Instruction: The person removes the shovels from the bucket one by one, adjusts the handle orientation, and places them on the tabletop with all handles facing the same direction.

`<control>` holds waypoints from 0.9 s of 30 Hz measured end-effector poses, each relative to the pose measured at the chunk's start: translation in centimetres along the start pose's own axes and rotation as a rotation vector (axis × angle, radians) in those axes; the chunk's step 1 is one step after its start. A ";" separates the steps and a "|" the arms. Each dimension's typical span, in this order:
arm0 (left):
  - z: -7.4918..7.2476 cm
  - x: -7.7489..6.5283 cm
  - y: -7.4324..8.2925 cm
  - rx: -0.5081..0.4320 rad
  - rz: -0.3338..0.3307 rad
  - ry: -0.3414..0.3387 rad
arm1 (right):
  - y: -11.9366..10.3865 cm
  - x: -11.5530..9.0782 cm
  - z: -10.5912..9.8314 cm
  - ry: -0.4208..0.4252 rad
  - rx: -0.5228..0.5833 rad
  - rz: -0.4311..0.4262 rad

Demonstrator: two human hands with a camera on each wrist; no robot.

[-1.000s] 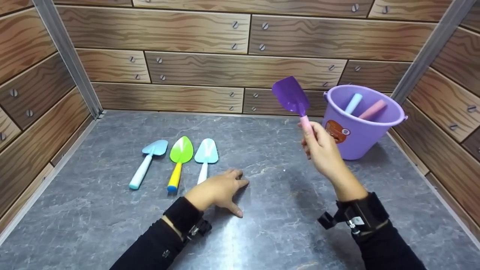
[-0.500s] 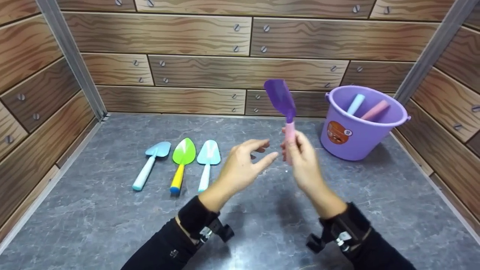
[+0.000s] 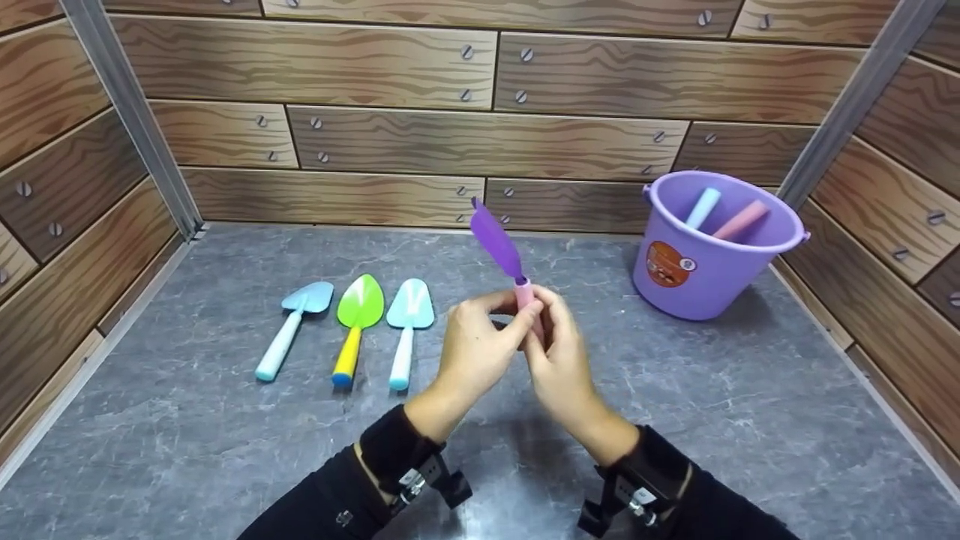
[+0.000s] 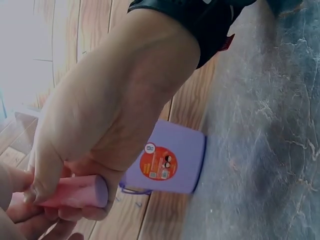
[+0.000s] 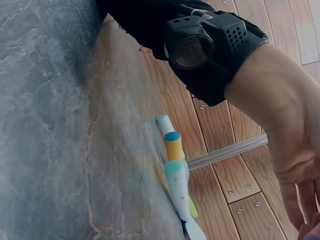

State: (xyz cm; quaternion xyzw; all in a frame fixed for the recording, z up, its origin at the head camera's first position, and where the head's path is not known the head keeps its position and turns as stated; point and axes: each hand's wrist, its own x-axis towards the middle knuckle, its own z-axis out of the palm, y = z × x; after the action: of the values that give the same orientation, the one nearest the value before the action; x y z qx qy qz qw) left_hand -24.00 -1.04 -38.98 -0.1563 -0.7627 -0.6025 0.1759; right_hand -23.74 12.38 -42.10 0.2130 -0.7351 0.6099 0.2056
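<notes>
Both hands meet at a toy shovel with a purple blade (image 3: 496, 241) and a pink handle (image 3: 524, 293), held up over the table with the blade leaning up and left. My left hand (image 3: 474, 341) pinches the handle with its thumb across the front. My right hand (image 3: 564, 360) has its fingers curled behind the lower handle. In the left wrist view the right hand (image 4: 95, 110) grips the handle (image 4: 75, 192), whose purple end cap sticks out. The right wrist view has the left hand (image 5: 295, 130) at its right edge, the shovel mostly out of frame.
On the left lie a blue trowel (image 3: 280, 343), a green trowel with a yellow handle (image 3: 361, 302) and a light blue trowel (image 3: 410, 306). A purple bucket (image 3: 697, 281) at the back right holds a blue handle (image 3: 703, 208) and a pink handle (image 3: 741, 220). Wood-patterned walls enclose the table.
My right hand has brought the shovel left from near the bucket, and its blade has turned edge-on. My left hand has risen from the table and taken hold of the handle.
</notes>
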 end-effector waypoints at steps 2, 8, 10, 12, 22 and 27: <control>-0.1 0.0 -0.1 -0.010 0.010 0.003 | 0.0 -0.1 0.0 -0.008 -0.042 -0.002; -1.2 0.7 0.2 -0.068 0.009 0.013 | -0.3 -0.1 -0.1 -0.051 -0.071 -0.024; -1.6 0.9 0.3 -0.082 0.009 0.032 | -0.4 0.0 -0.1 -0.062 -0.030 -0.030; -1.9 1.0 0.3 -0.075 0.020 0.050 | -0.4 0.1 -0.2 -0.063 -0.008 -0.029; -1.9 0.3 0.2 -0.035 0.091 0.077 | -0.5 0.3 -0.5 -0.126 -0.076 0.123; -2.1 0.3 0.2 -0.043 0.098 0.052 | -0.3 0.2 -0.6 -0.195 -0.075 0.147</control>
State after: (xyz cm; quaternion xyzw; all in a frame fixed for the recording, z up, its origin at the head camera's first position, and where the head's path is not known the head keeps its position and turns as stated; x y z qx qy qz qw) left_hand -24.05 -3.07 -38.20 -0.1815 -0.7362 -0.6131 0.2215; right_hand -23.71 12.88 -41.64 0.2090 -0.7875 0.5718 0.0960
